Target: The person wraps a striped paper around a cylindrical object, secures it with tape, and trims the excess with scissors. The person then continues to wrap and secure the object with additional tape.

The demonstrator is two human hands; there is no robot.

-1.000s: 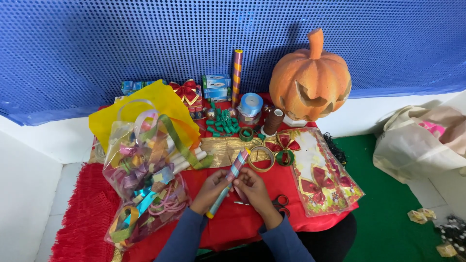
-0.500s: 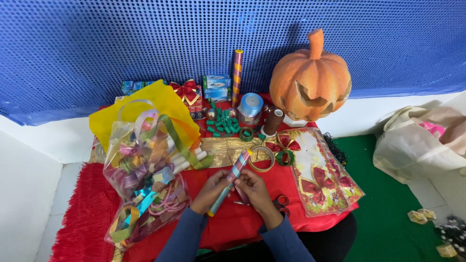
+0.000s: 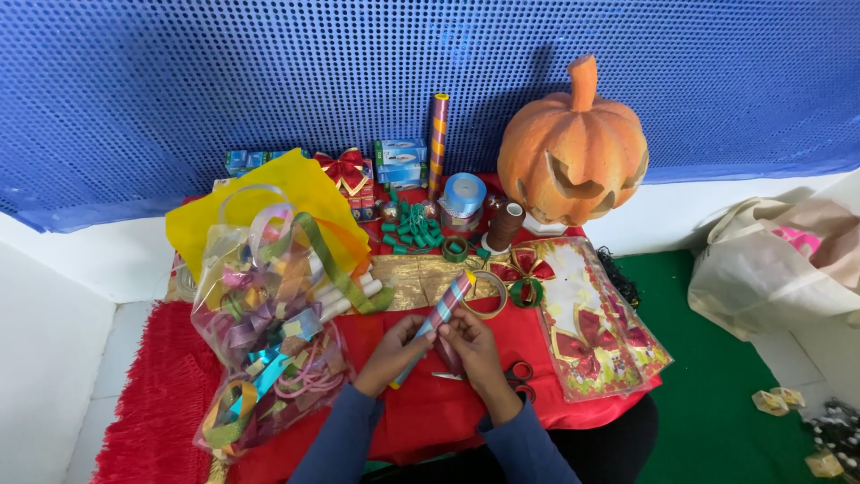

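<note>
Little has moved since half a second ago: we hold the striped wrapped tube (image 3: 441,318) at the same slant over the red cloth (image 3: 430,412). Our left hand (image 3: 391,352) curls shut around its lower half; our right hand (image 3: 470,345) pinches its middle from the other side. We judge it light, fairly stiff, with slick foil paper, best gripped mid-length. Scissors (image 3: 511,376) lie just beside our right hand; the bag of ribbons (image 3: 260,332) sits left, the carved pumpkin (image 3: 573,152) beyond.
</note>
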